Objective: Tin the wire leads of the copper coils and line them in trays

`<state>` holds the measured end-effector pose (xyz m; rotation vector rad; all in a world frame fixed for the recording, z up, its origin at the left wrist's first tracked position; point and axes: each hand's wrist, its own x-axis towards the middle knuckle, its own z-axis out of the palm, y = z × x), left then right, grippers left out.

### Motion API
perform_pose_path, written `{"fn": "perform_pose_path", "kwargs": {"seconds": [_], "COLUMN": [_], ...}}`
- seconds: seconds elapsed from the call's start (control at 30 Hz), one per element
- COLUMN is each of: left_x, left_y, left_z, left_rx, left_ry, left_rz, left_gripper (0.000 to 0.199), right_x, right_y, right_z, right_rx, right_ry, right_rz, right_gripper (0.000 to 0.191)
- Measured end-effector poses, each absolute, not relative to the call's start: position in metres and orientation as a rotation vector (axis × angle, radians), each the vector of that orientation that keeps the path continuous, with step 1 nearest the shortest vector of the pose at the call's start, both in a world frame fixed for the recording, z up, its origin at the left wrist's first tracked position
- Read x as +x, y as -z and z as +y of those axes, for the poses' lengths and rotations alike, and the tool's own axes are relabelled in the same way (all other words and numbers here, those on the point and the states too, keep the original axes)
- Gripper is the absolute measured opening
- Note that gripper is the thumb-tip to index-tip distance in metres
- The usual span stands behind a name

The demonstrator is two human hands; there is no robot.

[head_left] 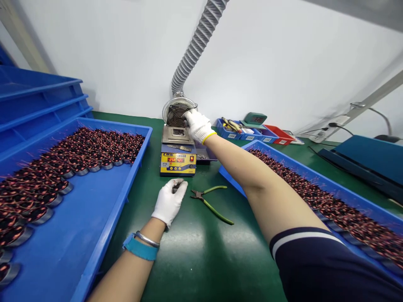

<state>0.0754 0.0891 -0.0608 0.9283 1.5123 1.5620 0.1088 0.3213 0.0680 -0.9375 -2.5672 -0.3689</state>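
Note:
My left hand [168,203], in a white glove, rests low over the table in front of the yellow and blue solder pot [178,163]. Its fingers and thumb are curled together around something dark that I cannot make out. My gloved right hand [199,126] reaches forward above the pot's metal top [170,133], at the right side of the round fume intake with its spiral grille [176,116]. The right fingers are bent together, and what they hold is hidden. Green-handled cutting pliers [215,201] lie spread on the table, right of my left hand.
A blue tray [94,251] on the left and another blue tray [258,144] on the right hold many round wired parts. Small blue bins [231,135] and a red bin [280,136] stand at the back. A grey hose [200,44] rises from the intake.

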Motion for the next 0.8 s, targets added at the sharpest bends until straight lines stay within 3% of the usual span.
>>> {"fn": "perform_pose_path", "kwargs": {"seconds": [0.37, 0.8], "left_x": [0.075, 0.075], "left_y": [0.06, 0.058], "left_z": [0.089, 0.088], "left_rx": [0.932, 0.957], "left_ry": [-1.564, -1.565], "left_rz": [1.509, 1.52], "left_gripper": [0.039, 0.04], "right_x": [0.11, 0.144], "right_y": [-0.064, -0.066], "right_z": [0.315, 0.294], "right_rx": [-0.892, -0.745], "right_ry": [0.452, 0.045], "right_rz": [-2.591, -2.287], "right_gripper": [0.04, 0.049]}}
